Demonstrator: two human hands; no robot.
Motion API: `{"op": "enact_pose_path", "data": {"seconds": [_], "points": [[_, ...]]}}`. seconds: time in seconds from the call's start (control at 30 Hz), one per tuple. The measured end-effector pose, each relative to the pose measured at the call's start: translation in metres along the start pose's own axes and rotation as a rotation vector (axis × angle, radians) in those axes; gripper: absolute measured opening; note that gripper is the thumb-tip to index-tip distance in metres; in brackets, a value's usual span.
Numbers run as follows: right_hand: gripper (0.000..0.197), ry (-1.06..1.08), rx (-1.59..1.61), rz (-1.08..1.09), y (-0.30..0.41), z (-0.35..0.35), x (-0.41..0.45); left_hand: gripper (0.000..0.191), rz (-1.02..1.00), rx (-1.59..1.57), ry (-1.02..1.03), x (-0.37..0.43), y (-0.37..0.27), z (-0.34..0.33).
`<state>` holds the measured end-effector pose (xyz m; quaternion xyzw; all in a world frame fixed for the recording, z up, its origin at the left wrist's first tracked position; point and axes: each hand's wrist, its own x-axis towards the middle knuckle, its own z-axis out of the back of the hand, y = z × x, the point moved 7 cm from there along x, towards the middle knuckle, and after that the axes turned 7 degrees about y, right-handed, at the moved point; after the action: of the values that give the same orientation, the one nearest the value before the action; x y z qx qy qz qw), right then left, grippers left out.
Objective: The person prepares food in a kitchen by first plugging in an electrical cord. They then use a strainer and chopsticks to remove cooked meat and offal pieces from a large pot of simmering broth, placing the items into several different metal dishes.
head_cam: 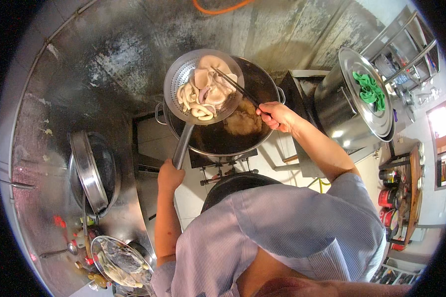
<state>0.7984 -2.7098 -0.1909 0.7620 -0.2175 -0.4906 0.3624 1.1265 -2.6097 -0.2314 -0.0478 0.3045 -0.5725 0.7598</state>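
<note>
My left hand (170, 175) grips the handle of a large perforated metal strainer ladle (173, 80). The ladle is raised over a wide two-handled metal pot (223, 151) of dark liquid (208, 139). In the ladle lie pale pieces of what looks like cooked offal (208, 89), some broad and folded, some like thick tubes. My right hand (277, 117) holds dark chopsticks (241, 89), whose tips touch the upper pieces. Pale brownish foam or steam (243, 122) shows over the liquid between the ladle and my right hand.
A tall lidded stockpot (332, 100) with a green cloth (370, 92) on its lid stands at the right. Gas burner fittings (226, 172) sit below the near pot. At the left are stacked metal pans (91, 170) and a wire basket (122, 263) with food. Shelves hold cans (388, 198) at far right.
</note>
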Motion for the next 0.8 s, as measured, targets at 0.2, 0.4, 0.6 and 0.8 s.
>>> {"op": "enact_pose_path", "data": {"seconds": [0.2, 0.4, 0.6, 0.8], "points": [[0.021, -0.006, 0.044, -0.005, 0.009, -0.002, 0.010, 0.035, 0.002, -0.021, -0.041, -0.002, -0.001, -0.005], [0.020, 0.021, 0.091, -0.024, -0.008, -0.007, -0.011, 0.035, 0.013, -0.002, -0.027, -0.002, 0.001, -0.003], [0.021, 0.103, 0.327, -0.038, -0.018, -0.020, 0.007, 0.035, 0.048, -0.002, -0.012, -0.003, 0.000, -0.003], [0.022, 0.134, 0.483, -0.063, -0.026, -0.028, 0.006, 0.033, 0.013, -0.008, -0.018, -0.001, 0.003, -0.005]]}}
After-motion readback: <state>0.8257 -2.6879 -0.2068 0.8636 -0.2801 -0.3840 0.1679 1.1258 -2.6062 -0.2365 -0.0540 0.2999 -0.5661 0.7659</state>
